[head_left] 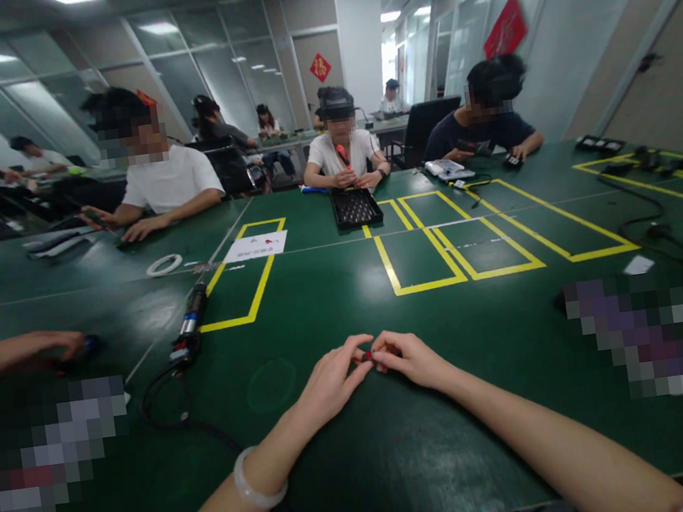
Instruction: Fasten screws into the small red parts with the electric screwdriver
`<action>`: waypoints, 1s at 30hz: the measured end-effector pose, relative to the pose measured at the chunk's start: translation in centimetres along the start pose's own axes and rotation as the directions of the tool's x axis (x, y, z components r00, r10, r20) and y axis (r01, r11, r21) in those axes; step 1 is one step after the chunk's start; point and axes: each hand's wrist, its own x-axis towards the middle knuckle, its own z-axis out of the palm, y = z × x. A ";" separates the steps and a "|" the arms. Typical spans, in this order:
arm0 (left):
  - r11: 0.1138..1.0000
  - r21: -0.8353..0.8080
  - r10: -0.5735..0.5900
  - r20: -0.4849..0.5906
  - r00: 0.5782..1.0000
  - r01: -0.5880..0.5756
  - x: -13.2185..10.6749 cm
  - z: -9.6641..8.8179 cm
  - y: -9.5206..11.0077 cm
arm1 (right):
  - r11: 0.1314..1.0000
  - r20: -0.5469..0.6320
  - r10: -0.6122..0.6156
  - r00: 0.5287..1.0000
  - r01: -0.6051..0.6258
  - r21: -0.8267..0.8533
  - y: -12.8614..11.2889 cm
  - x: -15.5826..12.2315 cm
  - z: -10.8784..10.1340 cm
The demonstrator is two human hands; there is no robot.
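Note:
My left hand (330, 377) and my right hand (410, 358) meet low over the green table (467, 441). Between their fingertips is a small red and dark piece (368, 356), mostly covered by the fingers, so its kind does not show. Thumb and fingers of my right hand pinch it from one side. On the other side, the left fingertips curl round it. A pale bracelet circles my left wrist.
Left of my hands lies a black and blue cylindrical tool (190, 322) with a cable. Yellow tape outlines (430, 285) mark the table beyond, near a paper sheet (255, 245) and a black tray (360, 222). Blurred-out screens flank me. Several people sit around; one hand (39, 350) rests at left.

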 end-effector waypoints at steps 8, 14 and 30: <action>0.996 0.093 -0.009 -0.056 0.998 0.015 -0.1 0.7 -0.7 | 1.000 -0.025 -0.004 1.000 0.005 0.025 0.2 0.0 0.1; 0.965 0.262 0.015 -0.159 0.987 0.027 0.8 -2.3 -2.8 | 0.999 -0.032 0.015 0.999 -0.017 -0.049 -0.2 0.0 -0.1; 0.432 0.216 -0.640 -0.610 0.466 0.876 -7.8 -15.6 -20.9 | 0.997 0.012 0.024 1.000 -0.023 -0.073 -0.2 0.0 -0.2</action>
